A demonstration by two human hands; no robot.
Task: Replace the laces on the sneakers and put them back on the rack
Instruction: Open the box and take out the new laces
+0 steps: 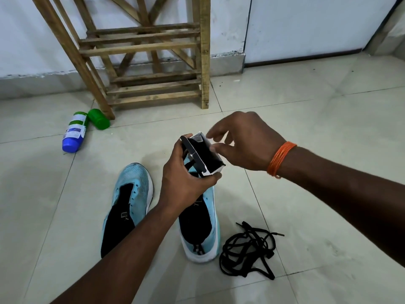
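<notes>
Two light-blue sneakers with black tongues stand laceless on the tiled floor: the left sneaker (129, 205) in full view, the right sneaker (201, 229) partly hidden by my left hand. My left hand (184, 178) grips a small black and white card packet (206, 156) above the right sneaker. My right hand (243, 143), with an orange thread on its wrist, hovers at the packet's far end, fingers spread and touching its top edge. A tangle of loose black laces (247, 249) lies on the floor right of the sneakers.
A wooden slatted shoe rack (144, 49) stands against the white wall beyond the sneakers, its shelves bare. A green and white bottle with a blue cap (74, 132) and a green cup (99, 119) lie by the rack's left leg.
</notes>
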